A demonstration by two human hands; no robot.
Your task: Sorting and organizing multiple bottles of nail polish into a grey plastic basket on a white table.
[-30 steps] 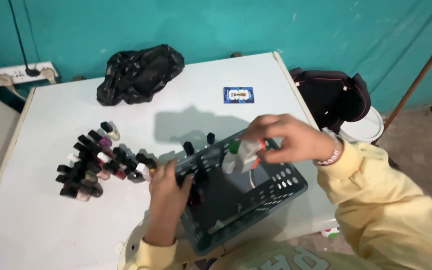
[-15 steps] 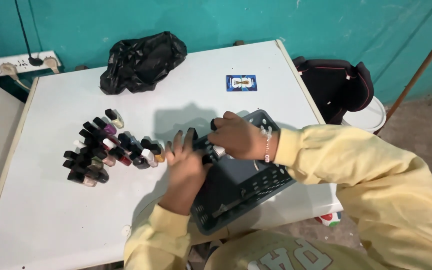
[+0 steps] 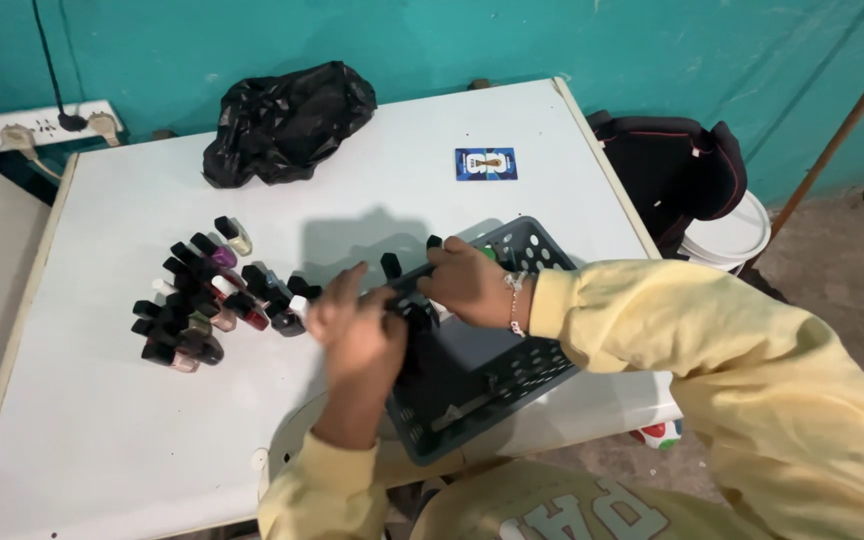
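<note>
Teal wall, white table (image 3: 102,440), both hands (image 3: 357,325) at grey basket (image 3: 542,365) rim, finger grip unclear, nail polish bottles (image 3: 202,305) beside

Bottle cluster (image 3: 207,300) left of basket (image 3: 512,375)

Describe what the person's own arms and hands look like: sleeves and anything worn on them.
Both arms are covered to the wrist by loose, pale yellow long sleeves with ribbed cuffs, part of a sweatshirt with large light lettering across the chest. The left hand is bare, with no ring or band visible. The right hand is bare too, and a thin beaded bracelet circles its wrist just ahead of the cuff.
</note>
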